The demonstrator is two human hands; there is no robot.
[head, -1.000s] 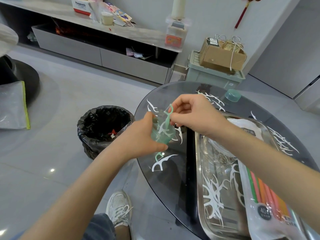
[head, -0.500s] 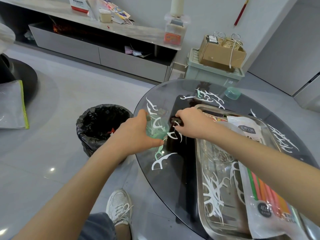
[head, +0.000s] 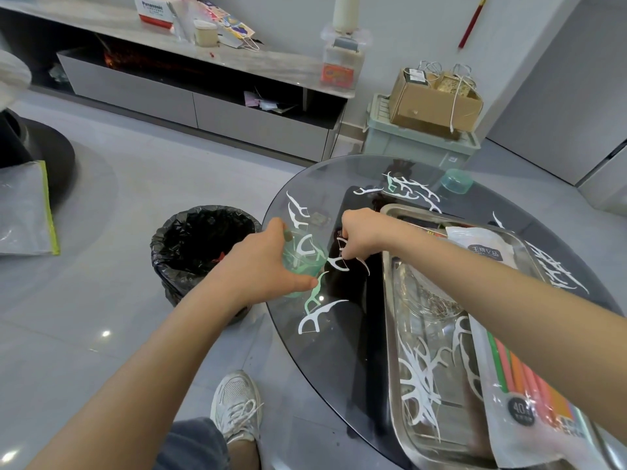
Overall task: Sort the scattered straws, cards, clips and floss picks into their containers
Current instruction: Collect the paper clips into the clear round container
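A round dark-glass counter (head: pixel 325 374) stands in a grey-tiled living room, with a bin lined in black plastic (head: pixel 203 239) on the floor just beside its rim. The person's left hand (head: pixel 261 269) grips a translucent green cup (head: pixel 303 266) near the counter's left edge, thumb and fingers wrapped round its wall; a white pick shows through the plastic. Just beside the cup, the right hand (head: pixel 364 237) curls downward, its fingertips pinching a white floss pick (head: pixel 339 262) that lies on the glass. A green floss pick (head: pixel 314 296) and a second white pick (head: pixel 320 315) lie on the counter just in front of the cup. More scattered picks (head: pixel 407 189) sit at the far side near a green lid (head: pixel 456 181). To the right, a steel tray (head: pixel 390 334) holds a heap of picks (head: pixel 420 378) and a bag of coloured straws (head: pixel 529 401).
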